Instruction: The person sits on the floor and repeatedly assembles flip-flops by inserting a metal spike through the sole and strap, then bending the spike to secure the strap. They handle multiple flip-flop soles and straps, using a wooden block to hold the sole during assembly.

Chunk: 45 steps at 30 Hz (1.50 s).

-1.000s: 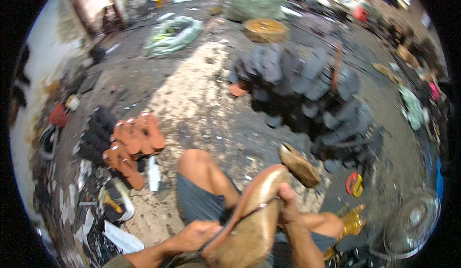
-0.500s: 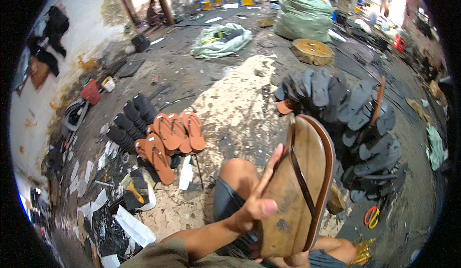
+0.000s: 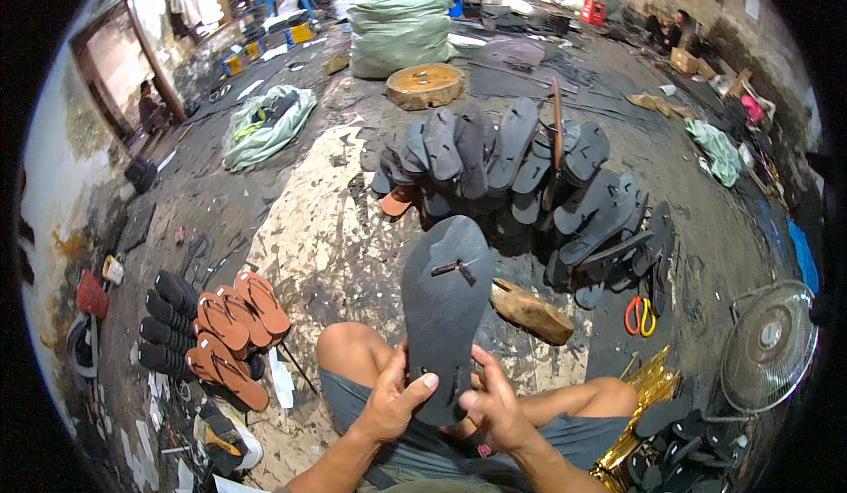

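Observation:
I hold a dark grey sandal sole (image 3: 445, 312) upright in front of me, its underside facing me, with a strap end poking through near the toe. My left hand (image 3: 393, 396) grips its heel edge from the left. My right hand (image 3: 494, 409) pinches the heel from the right. A large heap of dark sandals (image 3: 529, 175) lies on the floor beyond. A wooden shoe form (image 3: 531, 312) rests just right of the sole.
Rows of brown and black finished sandals (image 3: 221, 330) lie at my left. Red-handled scissors (image 3: 640, 316) and a floor fan (image 3: 768, 347) sit at right. A round wooden block (image 3: 425, 85) and a stuffed green sack (image 3: 397, 30) stand farther back. Another person sits at the far right wall.
The sandal has been flipped: earlier its tan top and strap faced me, now its dark underside does. Both hands have shifted to the heel, and my view has turned right.

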Motion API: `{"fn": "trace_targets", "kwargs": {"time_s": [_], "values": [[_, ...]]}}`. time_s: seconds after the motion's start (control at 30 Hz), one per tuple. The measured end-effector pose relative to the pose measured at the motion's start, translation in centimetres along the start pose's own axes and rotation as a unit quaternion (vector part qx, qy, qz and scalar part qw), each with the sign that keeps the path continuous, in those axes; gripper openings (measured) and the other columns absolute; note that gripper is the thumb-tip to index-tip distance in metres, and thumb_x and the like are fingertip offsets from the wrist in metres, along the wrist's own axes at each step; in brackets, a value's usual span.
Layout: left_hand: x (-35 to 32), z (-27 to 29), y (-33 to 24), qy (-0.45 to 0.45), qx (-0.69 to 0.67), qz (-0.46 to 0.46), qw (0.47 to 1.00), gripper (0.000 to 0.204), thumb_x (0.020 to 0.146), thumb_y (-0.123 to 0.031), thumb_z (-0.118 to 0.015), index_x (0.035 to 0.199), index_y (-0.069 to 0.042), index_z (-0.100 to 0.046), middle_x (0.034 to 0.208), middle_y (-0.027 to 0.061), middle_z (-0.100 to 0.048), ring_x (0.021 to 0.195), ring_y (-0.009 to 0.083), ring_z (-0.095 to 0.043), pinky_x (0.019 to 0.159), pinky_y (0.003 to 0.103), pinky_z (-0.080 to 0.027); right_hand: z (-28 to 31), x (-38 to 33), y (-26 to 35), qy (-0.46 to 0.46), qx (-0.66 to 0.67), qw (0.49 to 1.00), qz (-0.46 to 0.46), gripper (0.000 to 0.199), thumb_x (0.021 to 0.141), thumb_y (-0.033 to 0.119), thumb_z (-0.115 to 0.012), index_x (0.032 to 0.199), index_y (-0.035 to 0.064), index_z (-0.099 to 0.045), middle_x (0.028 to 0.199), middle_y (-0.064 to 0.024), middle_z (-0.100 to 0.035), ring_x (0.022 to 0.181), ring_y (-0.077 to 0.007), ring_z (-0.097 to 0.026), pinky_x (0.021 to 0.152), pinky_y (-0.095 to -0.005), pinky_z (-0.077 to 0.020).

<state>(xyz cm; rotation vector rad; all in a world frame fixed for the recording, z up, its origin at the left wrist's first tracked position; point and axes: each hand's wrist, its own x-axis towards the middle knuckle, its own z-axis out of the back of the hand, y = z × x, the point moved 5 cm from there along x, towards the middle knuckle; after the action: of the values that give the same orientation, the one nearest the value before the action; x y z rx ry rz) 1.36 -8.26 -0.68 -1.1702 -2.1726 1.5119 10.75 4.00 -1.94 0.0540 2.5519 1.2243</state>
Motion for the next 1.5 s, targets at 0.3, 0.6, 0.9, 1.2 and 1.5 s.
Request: {"fn": "trace_targets", "kwargs": {"time_s": [0.3,0.6,0.9,1.2,1.5], "values": [[0.1,-0.8,-2.1,0.021,0.221,-0.113,0.968,0.099,0.087,-0.04,-0.082,0.158,0.0,-0.025,0.145,0.013,-0.048,0.133,0.0249,-0.049,0.114,0.035,-0.036,0.1,1.4,-0.9,-0.096,-0.233,0.952,0.175,0.086,0.092,0.035,-0.078,0.152,-0.0025,-0.029,0.142,-0.0262,-0.049,0.135,-0.0333,-0.049,0.113,-0.0443,-0.0391],[6.2,4.8,-3.8,-0.192,-0.101,-0.146,0.965,0.079,0.104,-0.067,-0.034,0.149,-0.003,-0.041,0.139,0.0142,-0.056,0.12,0.027,-0.059,0.104,0.039,-0.047,-0.9,4.2,0.8,-0.033,-0.252,0.962,0.105,0.078,0.091,0.05,-0.075,0.148,0.0042,-0.049,0.136,-0.022,-0.06,0.125,-0.024,-0.057,0.101,-0.0379,-0.049],[-7.1,25.5,-12.4,-0.525,0.146,-0.322,0.774,0.049,0.098,-0.037,-0.054,0.134,-0.005,-0.056,0.136,0.0126,-0.06,0.111,0.026,-0.064,0.098,0.036,-0.051,14.5,8.8,1.2,-0.124,-0.576,0.798,0.131,0.063,0.091,0.05,-0.073,0.132,0.003,-0.064,0.124,-0.0202,-0.069,0.111,-0.0356,-0.068,0.098,-0.043,-0.0519],[-13.3,26.3,-9.7,-0.593,0.264,-0.311,0.694,0.038,0.094,-0.013,-0.071,0.13,-0.006,-0.062,0.134,0.0119,-0.063,0.105,0.0254,-0.069,0.092,0.035,-0.055,35.6,13.2,22.5,-0.629,-0.364,0.656,0.202,0.044,0.09,0.036,-0.071,0.107,-0.003,-0.06,0.107,-0.0261,-0.067,0.095,-0.0424,-0.064,0.082,-0.0484,-0.0495],[4.4,0.2,-2.5,-0.034,0.512,-0.045,0.857,0.059,0.097,-0.008,-0.066,0.153,-0.012,-0.047,0.151,0.0113,-0.054,0.115,0.0209,-0.066,0.087,0.032,-0.056,10.5,2.3,4.5,-0.08,-0.268,0.958,0.069,0.028,0.104,0.026,-0.064,0.118,0.0027,-0.062,0.101,0.001,-0.059,0.096,-0.0076,-0.055,0.086,-0.0266,-0.0465]]}}
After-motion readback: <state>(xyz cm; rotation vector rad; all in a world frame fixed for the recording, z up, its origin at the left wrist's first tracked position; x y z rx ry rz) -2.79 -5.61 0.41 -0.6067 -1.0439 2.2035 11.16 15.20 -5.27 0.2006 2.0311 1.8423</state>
